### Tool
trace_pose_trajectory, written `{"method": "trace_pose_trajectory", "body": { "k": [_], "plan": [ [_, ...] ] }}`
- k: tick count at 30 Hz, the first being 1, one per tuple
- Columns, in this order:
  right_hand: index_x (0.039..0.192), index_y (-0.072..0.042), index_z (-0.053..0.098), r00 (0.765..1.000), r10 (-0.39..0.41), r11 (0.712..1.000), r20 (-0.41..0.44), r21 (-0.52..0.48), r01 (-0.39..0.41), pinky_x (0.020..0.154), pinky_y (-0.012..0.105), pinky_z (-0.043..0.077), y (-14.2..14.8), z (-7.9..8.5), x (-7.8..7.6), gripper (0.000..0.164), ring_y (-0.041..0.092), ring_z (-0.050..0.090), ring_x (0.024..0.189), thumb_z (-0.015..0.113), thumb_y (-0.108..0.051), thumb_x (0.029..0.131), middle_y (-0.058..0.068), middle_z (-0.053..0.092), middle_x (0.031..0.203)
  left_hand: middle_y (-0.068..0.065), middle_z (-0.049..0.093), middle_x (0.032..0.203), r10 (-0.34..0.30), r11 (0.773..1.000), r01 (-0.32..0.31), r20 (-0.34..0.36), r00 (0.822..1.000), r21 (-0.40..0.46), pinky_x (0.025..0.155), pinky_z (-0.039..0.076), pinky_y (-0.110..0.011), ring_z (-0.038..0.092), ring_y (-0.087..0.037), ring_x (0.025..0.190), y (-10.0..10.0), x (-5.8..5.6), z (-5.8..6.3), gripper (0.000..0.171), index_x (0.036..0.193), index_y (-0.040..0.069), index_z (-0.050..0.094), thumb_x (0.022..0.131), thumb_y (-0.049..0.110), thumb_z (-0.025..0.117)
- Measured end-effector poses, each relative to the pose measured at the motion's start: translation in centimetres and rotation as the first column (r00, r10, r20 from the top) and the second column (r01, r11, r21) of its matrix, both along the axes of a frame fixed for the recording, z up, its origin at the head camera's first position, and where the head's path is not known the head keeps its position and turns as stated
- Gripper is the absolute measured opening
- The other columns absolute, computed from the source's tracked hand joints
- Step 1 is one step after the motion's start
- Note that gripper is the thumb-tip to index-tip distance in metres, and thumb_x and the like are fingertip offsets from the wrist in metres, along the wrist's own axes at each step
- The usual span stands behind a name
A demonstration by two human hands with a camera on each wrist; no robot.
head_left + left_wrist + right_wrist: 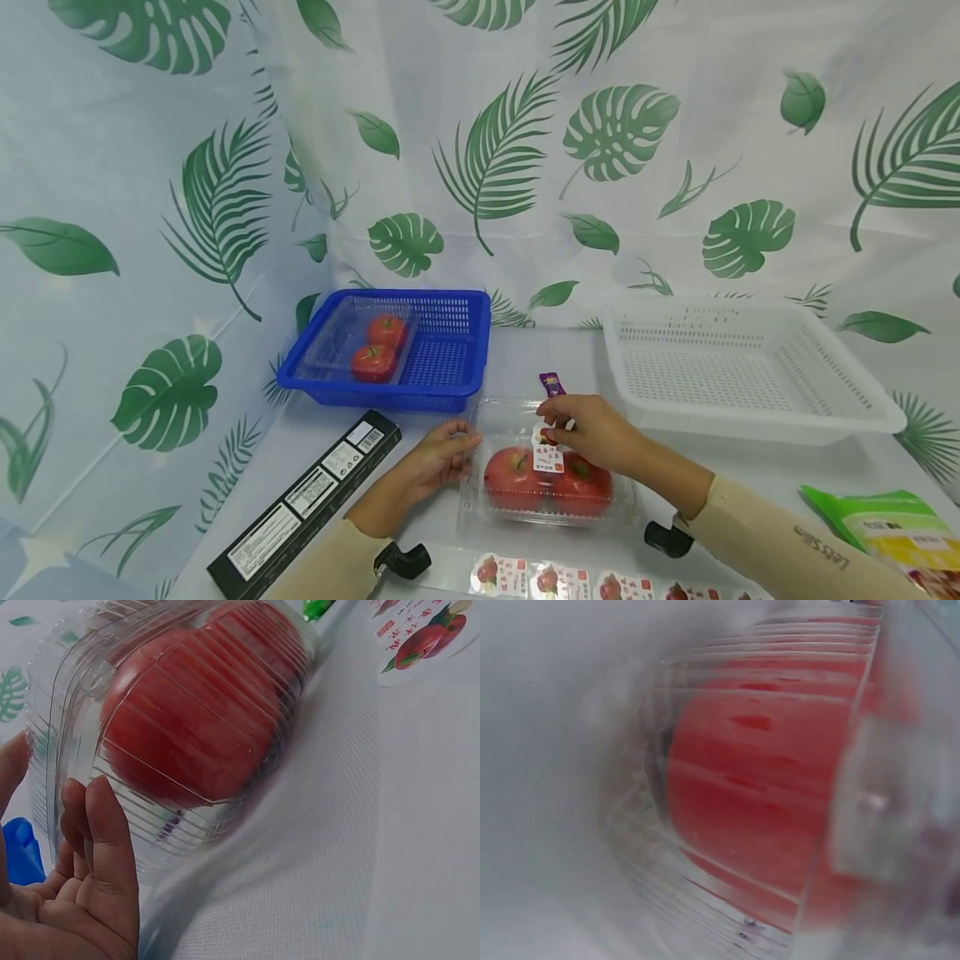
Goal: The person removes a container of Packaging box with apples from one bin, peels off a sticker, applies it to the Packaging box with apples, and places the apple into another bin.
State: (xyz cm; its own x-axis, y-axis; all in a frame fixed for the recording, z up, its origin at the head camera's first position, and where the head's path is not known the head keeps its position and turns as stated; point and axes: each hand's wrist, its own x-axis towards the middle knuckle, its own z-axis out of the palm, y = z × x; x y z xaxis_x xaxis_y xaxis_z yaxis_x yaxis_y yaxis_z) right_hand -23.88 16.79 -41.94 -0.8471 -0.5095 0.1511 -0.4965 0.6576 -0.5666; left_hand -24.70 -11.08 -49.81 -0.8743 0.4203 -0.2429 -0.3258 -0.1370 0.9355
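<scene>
A clear plastic clamshell box point(498, 421), closed over two red round fruits point(187, 720), sits in front of the person. My left hand point(438, 458) is at the box's left side, its fingertips touching the rim and its fingers fairly straight. Above the lid, my right hand point(588, 429) pinches the upper part of a white label sticker point(549, 458) printed with red fruit. The sticker's lower part lies over the lid between the two fruits. In the right wrist view the box's side and one red fruit point(750, 780) show blurred, without the hand.
A blue basket point(472, 387) at back left holds another clear box with red fruits. At back right stands a white basket point(757, 421). A long black box point(307, 500), a purple wrapper point(552, 384), a green-yellow bag point(892, 525) and a strip of labels point(558, 582) lie around.
</scene>
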Motion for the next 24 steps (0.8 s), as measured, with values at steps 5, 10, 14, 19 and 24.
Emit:
{"method": "trace_pose_trajectory", "body": {
  "k": [5,10,14,19,24],
  "plan": [
    [0.112,-0.015,0.067,1.000,0.000,1.000,-0.028,0.016,0.001,0.072,0.024,0.053,-0.01,-0.17,-0.02,0.026,0.008,0.059,0.084,0.072,-0.009,0.088,-0.011,0.064,0.093,0.000,0.054,0.068,-0.004,1.000,0.004,-0.004,1.000,-0.005,0.053,0.051,-0.021,0.052,-0.007,0.056,0.01,-0.04,0.00,0.021,0.105,0.010,0.049,0.094,0.019,0.065],
    [0.112,-0.016,0.067,0.999,0.007,1.000,-0.047,0.028,-0.006,0.071,0.023,0.053,0.13,-0.22,-0.04,0.025,0.008,0.059,0.084,0.072,-0.009,0.088,-0.011,0.063,0.093,0.000,0.055,0.069,-0.012,1.000,0.012,-0.010,1.000,-0.002,0.053,0.051,-0.021,0.053,-0.007,0.056,0.08,-0.02,0.08,0.025,0.105,0.010,0.049,0.093,0.023,0.067],
    [0.111,-0.016,0.067,0.998,0.001,1.000,-0.060,0.028,0.000,0.071,0.024,0.053,0.13,-0.25,0.03,0.025,0.008,0.059,0.083,0.073,-0.009,0.087,-0.011,0.063,0.093,0.000,0.056,0.070,-0.014,1.000,0.014,-0.014,1.000,-0.005,0.053,0.051,-0.021,0.054,-0.007,0.056,0.10,-0.02,0.09,0.027,0.105,0.011,0.048,0.093,0.024,0.068],
    [0.108,-0.014,0.069,0.993,0.010,1.000,-0.120,0.015,-0.008,0.071,0.026,0.054,0.04,-0.53,0.00,0.023,0.008,0.059,0.082,0.073,-0.007,0.086,-0.010,0.065,0.093,0.000,0.056,0.070,-0.007,1.000,0.006,-0.004,1.000,-0.003,0.052,0.050,-0.021,0.054,-0.007,0.056,0.03,-0.07,-0.03,0.023,0.105,0.011,0.048,0.094,0.021,0.066],
    [0.099,-0.016,0.071,0.973,0.052,0.998,-0.224,0.054,-0.040,0.078,0.030,0.055,0.01,-0.95,0.02,0.016,0.011,0.061,0.089,0.075,-0.008,0.086,-0.009,0.063,0.098,0.001,0.056,0.071,-0.011,1.000,0.011,0.000,1.000,0.001,0.053,0.051,-0.021,0.053,-0.007,0.057,-0.10,-0.04,-0.18,0.022,0.104,0.012,0.048,0.094,0.021,0.065]
  ]
}}
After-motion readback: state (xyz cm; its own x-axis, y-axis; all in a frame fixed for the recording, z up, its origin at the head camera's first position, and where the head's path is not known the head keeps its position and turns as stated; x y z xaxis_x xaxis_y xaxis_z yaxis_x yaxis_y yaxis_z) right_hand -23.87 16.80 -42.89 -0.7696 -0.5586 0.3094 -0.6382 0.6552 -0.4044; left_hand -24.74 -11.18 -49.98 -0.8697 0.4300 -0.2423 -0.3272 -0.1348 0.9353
